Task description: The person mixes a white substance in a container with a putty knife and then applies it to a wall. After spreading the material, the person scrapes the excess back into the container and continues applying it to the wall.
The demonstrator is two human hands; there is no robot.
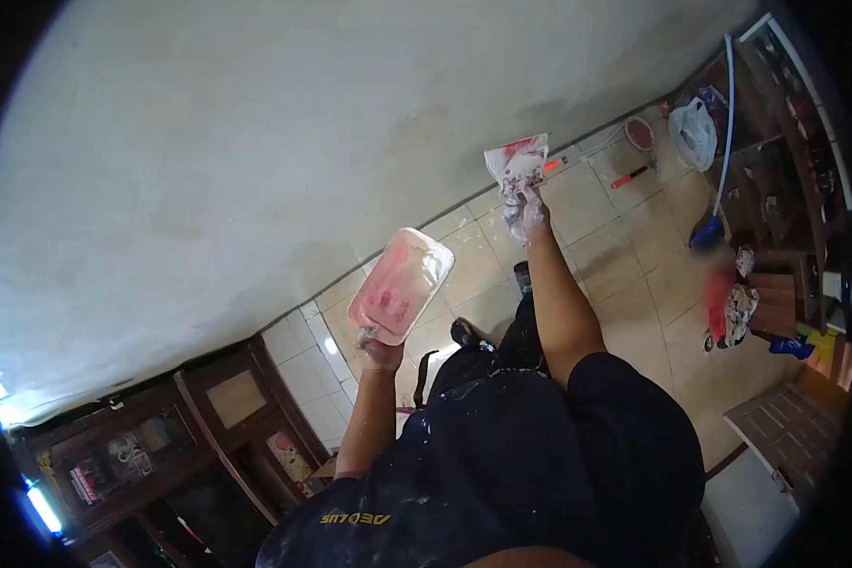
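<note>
My left hand [381, 350] grips the lower end of a white rectangular tray [402, 284] smeared with pink paste, held up in front of the cream wall [256, 142]. My right hand [525, 216], coated in white paste, holds a flat scraper blade [518, 163] stained pink and white, raised farther out near the foot of the wall. The two hands are apart, the scraper clear of the tray. My dark, paint-flecked shirt [502, 454] fills the lower middle of the view.
Beige floor tiles [615, 256] run along the wall's base. A wooden glass-fronted cabinet [161, 445] stands at the lower left. A pink-filled bucket [640, 133], a white plastic bag [695, 133], a blue-ended pipe [719, 180] and wooden shelves [786, 161] crowd the right side.
</note>
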